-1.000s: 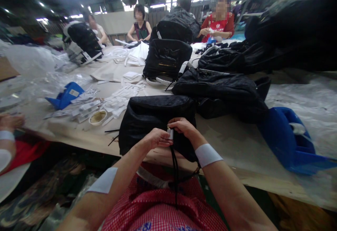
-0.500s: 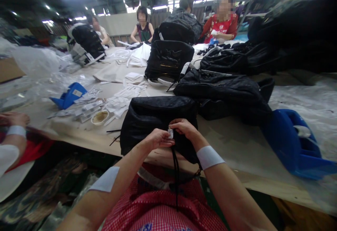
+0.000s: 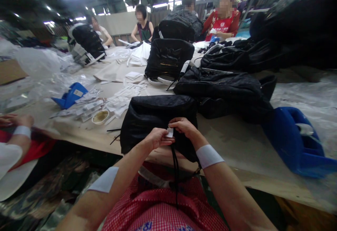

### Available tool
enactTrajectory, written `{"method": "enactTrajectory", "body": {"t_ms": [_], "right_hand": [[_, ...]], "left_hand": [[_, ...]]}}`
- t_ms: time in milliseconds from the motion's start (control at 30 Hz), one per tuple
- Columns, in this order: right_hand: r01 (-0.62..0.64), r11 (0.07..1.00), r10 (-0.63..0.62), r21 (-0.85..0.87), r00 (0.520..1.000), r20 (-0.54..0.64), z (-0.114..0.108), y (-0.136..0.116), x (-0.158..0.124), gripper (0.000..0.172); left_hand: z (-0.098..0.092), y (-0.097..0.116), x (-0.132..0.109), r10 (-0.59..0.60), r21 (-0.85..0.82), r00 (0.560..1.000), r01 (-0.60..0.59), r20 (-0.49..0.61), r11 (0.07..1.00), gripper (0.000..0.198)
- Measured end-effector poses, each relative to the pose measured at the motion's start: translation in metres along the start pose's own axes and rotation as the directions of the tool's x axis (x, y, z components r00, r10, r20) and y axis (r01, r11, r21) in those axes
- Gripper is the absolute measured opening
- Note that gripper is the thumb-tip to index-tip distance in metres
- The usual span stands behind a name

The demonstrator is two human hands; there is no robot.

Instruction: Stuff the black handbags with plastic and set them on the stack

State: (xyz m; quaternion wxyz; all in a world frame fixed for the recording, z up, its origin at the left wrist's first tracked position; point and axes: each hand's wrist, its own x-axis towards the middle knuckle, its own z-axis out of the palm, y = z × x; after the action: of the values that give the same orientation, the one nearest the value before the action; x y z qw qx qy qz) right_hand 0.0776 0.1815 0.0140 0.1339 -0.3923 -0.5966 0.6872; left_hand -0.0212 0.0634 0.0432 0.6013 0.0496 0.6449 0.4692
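A black bag (image 3: 147, 117) lies at the table's front edge before me, with black cords hanging over the edge. Over its near side my left hand (image 3: 158, 138) is closed on a small white tag (image 3: 170, 132), pinching it by the lower left. My right hand (image 3: 183, 125) meets it from the right, thumb and fingertips pressed together on a small gold-coloured piece (image 3: 169, 126) at the tag's top. How that piece joins the bag is hidden by my fingers.
White paper tags and strips (image 3: 116, 106), a small round tub (image 3: 100, 117) and a blue holder (image 3: 68, 96) are left. More black bags (image 3: 223, 88) stand behind; a blue tape dispenser (image 3: 297, 146) is right. Co-workers sit across; a co-worker's hand (image 3: 23, 120) is far left.
The white tag has turned in my fingers and now shows a plain white face. Both hands stay nearly in place over the bag; the view has shifted slightly.
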Motion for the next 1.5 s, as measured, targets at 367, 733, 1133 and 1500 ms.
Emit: {"method": "enactTrajectory", "body": {"t_ms": [367,733,1133,1500], "right_hand": [[-0.035,0.999,0.035,0.009,0.999,-0.032,0.003,-0.009,-0.007,0.012],[-0.073,0.996,0.075,0.056,0.997,-0.032,0.004,-0.021,-0.016,0.011],[-0.035,0.995,0.038,0.094,0.999,-0.024,0.002,-0.015,-0.01,0.012],[-0.013,0.995,0.017,0.095,0.999,-0.038,0.004,-0.011,-0.009,0.011]], "left_hand": [[0.006,0.0,-0.002,0.121,0.072,0.992,-0.118,-0.037,0.99,0.01],[-0.016,-0.008,-0.01,0.388,0.291,0.922,-0.372,0.002,0.882,0.021],[-0.012,0.004,0.007,0.089,0.205,0.992,-0.106,0.088,0.973,0.019],[-0.005,-0.002,0.004,0.098,0.072,0.993,-0.102,0.067,0.992,0.012]]}}
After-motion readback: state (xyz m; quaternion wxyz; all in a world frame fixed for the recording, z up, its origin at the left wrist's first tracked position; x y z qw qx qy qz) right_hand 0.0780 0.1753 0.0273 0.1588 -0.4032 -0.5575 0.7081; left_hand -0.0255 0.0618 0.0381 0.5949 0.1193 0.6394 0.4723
